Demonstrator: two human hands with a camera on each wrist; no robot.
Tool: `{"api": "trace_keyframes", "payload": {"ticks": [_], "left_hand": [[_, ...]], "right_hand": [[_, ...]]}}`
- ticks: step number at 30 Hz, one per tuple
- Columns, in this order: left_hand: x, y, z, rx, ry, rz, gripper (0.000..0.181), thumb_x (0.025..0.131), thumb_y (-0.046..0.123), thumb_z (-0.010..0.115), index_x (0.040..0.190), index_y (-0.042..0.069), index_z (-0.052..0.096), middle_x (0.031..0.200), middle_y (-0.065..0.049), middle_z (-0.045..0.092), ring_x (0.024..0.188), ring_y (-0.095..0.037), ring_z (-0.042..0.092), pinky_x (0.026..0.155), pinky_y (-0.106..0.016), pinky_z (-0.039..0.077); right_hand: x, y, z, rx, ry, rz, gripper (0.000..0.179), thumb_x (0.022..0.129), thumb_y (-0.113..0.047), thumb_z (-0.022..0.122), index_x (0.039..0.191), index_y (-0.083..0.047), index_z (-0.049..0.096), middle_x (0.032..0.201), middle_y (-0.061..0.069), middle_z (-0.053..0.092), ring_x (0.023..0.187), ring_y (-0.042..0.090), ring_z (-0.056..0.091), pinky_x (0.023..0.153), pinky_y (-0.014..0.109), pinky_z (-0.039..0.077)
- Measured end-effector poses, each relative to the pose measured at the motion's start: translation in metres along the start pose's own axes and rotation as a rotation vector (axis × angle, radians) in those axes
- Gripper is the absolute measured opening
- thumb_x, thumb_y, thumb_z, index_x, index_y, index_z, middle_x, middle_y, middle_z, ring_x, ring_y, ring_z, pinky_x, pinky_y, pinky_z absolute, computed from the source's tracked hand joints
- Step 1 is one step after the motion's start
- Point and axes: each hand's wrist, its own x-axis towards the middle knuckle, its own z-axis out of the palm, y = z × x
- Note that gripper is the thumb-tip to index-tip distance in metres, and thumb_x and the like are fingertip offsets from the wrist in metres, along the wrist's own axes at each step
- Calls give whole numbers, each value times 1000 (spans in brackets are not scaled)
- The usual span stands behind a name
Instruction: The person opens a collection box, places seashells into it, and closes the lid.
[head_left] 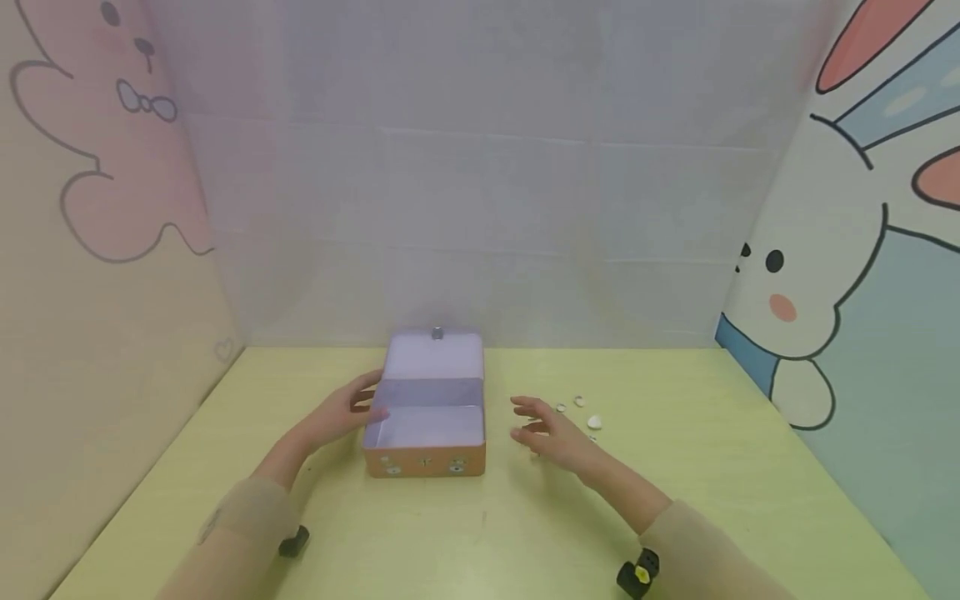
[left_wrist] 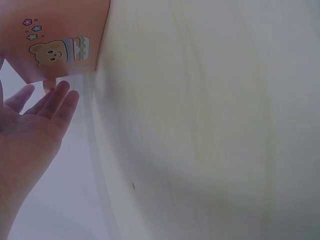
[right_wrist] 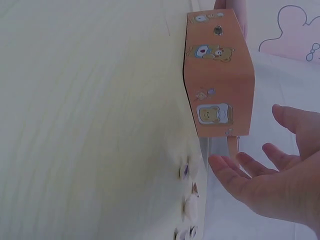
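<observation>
An orange tin box (head_left: pixel 425 462) with bear pictures stands on the table, its lid (head_left: pixel 435 354) raised at the back. Its pale lilac inside shows no contents. My left hand (head_left: pixel 341 412) is at the box's left side, thumb by the rim and fingers loosely spread; whether it touches the tin is unclear. To the right of the box my right hand (head_left: pixel 558 437) hovers with relaxed fingers, holding nothing. Several small whitish pieces lie just beyond it, among them a white piece (head_left: pixel 595 422) and a ring-like piece (head_left: pixel 580 401); their kind is too small to tell.
The pale yellow table (head_left: pixel 480 542) meets a whitish back wall (head_left: pixel 480 208). A bear drawing covers the left wall (head_left: pixel 112 292), and a rabbit drawing the right wall (head_left: pixel 900 350). Black wrist devices are on both sleeves.
</observation>
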Motion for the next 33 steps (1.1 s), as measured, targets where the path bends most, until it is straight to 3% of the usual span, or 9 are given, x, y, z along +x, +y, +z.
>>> {"api": "trace_keyframes", "payload": {"ticks": [14, 18, 33], "left_hand": [[-11, 2, 4, 33, -2, -3, 77, 91, 31, 63, 149, 6, 20, 150, -25, 25, 133, -46, 32, 106, -53, 33], [-11, 1, 4, 31, -1, 5, 76, 91, 30, 62, 149, 7, 19, 148, -28, 29, 133, -45, 34, 106, -54, 33], [-9, 1, 5, 21, 18, -1, 75, 90, 27, 65, 148, 6, 23, 143, -27, 38, 131, -42, 38, 104, -55, 36]], "right_hand": [[-16, 19, -55, -299, 40, -195, 43, 92, -20, 62, 131, -8, 52, 132, 17, 53, 115, 39, 54, 89, 44, 52], [-20, 28, -63, -343, 43, -219, 38, 91, -16, 63, 127, -7, 56, 129, 18, 55, 112, 39, 56, 87, 39, 53], [-25, 57, -85, -550, 54, -299, 29, 86, -4, 66, 115, -6, 62, 116, 11, 64, 101, 33, 60, 82, 44, 54]]}}
